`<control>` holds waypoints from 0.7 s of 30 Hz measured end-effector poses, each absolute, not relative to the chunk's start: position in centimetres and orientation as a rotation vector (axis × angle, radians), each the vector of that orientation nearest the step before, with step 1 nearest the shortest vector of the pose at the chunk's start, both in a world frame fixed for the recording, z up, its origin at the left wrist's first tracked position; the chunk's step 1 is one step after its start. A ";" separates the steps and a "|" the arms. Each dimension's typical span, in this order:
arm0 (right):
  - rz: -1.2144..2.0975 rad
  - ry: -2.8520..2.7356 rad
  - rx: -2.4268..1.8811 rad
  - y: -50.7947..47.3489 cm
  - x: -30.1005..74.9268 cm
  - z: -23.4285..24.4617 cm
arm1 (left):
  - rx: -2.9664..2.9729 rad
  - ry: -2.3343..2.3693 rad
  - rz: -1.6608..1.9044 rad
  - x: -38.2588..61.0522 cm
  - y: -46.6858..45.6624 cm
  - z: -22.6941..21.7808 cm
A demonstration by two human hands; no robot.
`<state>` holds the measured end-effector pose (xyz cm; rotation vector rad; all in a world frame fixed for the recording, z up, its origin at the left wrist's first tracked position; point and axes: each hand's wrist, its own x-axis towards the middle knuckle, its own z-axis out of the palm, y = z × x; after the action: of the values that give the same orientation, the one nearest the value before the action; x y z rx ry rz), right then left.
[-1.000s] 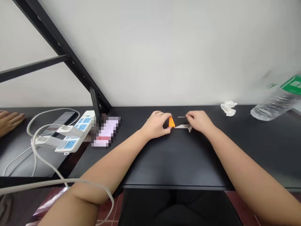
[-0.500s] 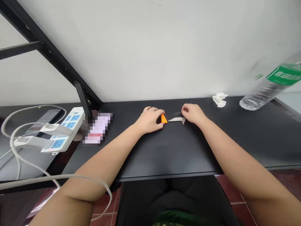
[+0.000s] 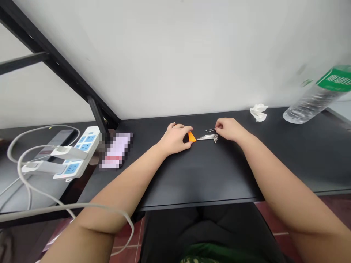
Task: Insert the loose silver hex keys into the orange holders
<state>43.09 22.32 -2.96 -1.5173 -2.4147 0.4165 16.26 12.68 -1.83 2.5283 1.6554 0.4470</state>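
Observation:
On a black table (image 3: 208, 171) my left hand (image 3: 175, 138) is closed around a small orange holder (image 3: 191, 137), only its tip showing past my thumb. Just right of it lie several silver hex keys (image 3: 208, 138) in a row on the table. My right hand (image 3: 229, 129) pinches one thin hex key (image 3: 210, 130), held slightly above and behind the row.
A crumpled white tissue (image 3: 258, 111) and a clear plastic bottle with a green label (image 3: 315, 98) lie at the back right. A white power strip with plugs and cables (image 3: 68, 155) sits at the left, beside a blurred pink object (image 3: 116, 150). A black frame strut (image 3: 55, 65) slants behind.
The view shifted as my head moved. Both hands stay at the same spot; the right hand has lifted one thin hex key off the table.

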 end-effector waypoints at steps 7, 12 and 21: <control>0.506 -2.546 -1.527 22.1 44.1 -1.5 | 2.508 1.636 0.442 16.3 12.6 -1.7; 0.437 -2.496 -1.459 22.4 43.7 -1.9 | 2.505 1.634 0.432 16.3 12.8 -1.7; 0.471 -2.459 -1.513 22.6 43.0 -2.3 | 2.492 1.640 0.440 16.4 12.5 -1.6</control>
<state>43.04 22.63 -2.26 -1.5134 -2.4594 0.4713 16.43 12.53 -1.58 2.4919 1.6398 0.4397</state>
